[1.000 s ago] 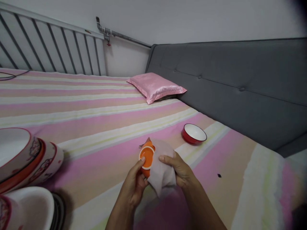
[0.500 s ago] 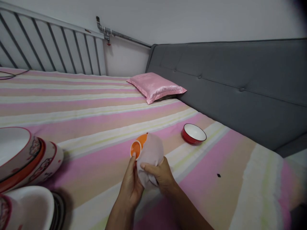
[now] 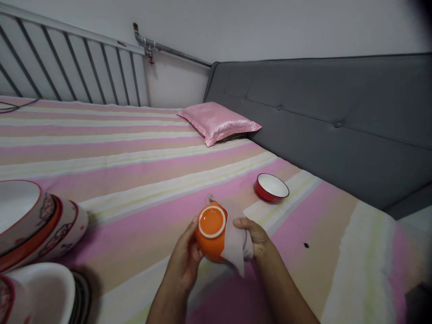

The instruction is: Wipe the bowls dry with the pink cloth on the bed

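Note:
An orange bowl (image 3: 211,245) is held up between my two hands, its underside with a white foot ring facing me. My left hand (image 3: 189,256) grips the bowl's left side, thumb near the foot ring. A pale pinkish-grey cloth (image 3: 234,240) covers the right side of the bowl. My right hand (image 3: 258,236) is closed on this cloth, thumb on top, pressing it against the bowl; its other fingers are hidden behind. Beyond my hands, a red bowl (image 3: 266,193) with a white inside sits upright on the striped bedsheet (image 3: 141,198).
Stacked patterned bowls (image 3: 64,225) stand at the left edge, with a white dish (image 3: 50,288) on dark-rimmed plates in front of them. A pink pillow (image 3: 219,121) lies against the grey headboard (image 3: 313,103). A small dark chip (image 3: 306,245) is on the sheet at right.
The orange bowl has turned so its foot ring faces me, and more of its outside shows. The cloth and my right hand have moved to the right.

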Demonstrator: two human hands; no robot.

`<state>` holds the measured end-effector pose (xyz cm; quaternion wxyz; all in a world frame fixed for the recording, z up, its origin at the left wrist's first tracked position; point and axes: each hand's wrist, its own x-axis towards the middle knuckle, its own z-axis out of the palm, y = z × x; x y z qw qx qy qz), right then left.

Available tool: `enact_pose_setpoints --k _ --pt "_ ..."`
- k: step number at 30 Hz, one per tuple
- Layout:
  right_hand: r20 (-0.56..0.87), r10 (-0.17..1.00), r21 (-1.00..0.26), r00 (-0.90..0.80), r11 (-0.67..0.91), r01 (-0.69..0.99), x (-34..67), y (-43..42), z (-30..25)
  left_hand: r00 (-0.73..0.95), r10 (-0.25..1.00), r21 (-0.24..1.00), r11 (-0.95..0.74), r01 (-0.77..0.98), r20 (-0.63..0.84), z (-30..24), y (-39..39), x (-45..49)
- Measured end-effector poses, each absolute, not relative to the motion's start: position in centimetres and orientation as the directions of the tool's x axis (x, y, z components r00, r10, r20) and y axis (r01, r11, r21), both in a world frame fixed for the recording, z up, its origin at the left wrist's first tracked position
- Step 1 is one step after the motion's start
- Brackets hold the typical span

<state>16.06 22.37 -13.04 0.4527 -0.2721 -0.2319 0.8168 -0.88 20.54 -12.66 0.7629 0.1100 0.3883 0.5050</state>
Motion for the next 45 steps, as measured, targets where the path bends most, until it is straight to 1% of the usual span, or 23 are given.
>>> enact_pose_setpoints --k 3,6,13,19,23,29,33,38,45 --pt "-0.214 0.846 -0.666 -0.489 -0.492 -0.560 16.2 22.2 -13.2 0.219 0.847 0.597 0.504 -0.624 -0.485 -12.7 20.2 -0.7" --pt "-0.227 0.854 -0.695 -0.468 -0.479 -0.536 16.2 22.3 -13.2 0.218 0.843 0.606 0.511 -0.609 -0.492 -12.9 20.2 -0.6" --pt "-0.250 0.911 -0.734 -0.328 -0.399 -0.550 14.9 22.1 -12.6 0.161 0.862 0.577 0.448 -0.683 -0.480 -12.6 20.6 0.2" --pt "-0.226 0.949 -0.763 -0.218 -0.312 -0.566 12.8 21.4 -12.0 0.056 0.856 0.556 0.382 -0.738 -0.514 -12.4 20.8 0.5" --pt "-0.198 0.972 -0.789 -0.125 -0.234 -0.568 11.4 21.2 -11.9 0.026 0.859 0.537 0.343 -0.771 -0.512 -12.5 20.8 0.6" --pt "-0.157 0.987 -0.876 0.021 -0.129 -0.464 10.1 21.1 -12.3 0.006 0.862 0.480 0.288 -0.828 -0.507 -12.2 20.7 0.9" --pt "-0.138 0.990 -0.897 0.002 -0.124 -0.423 9.4 21.1 -13.1 0.047 0.877 0.444 0.287 -0.849 -0.477 -12.2 20.7 0.8" --pt "-0.141 0.990 -0.916 -0.021 -0.138 -0.377 8.8 21.3 -14.3 0.064 0.870 0.450 0.315 -0.835 -0.490 -12.2 20.7 0.5" --pt "-0.133 0.991 -0.899 -0.020 -0.129 -0.418 9.2 21.4 -14.5 0.149 0.852 0.465 0.412 -0.784 -0.502 -12.1 20.4 0.6"
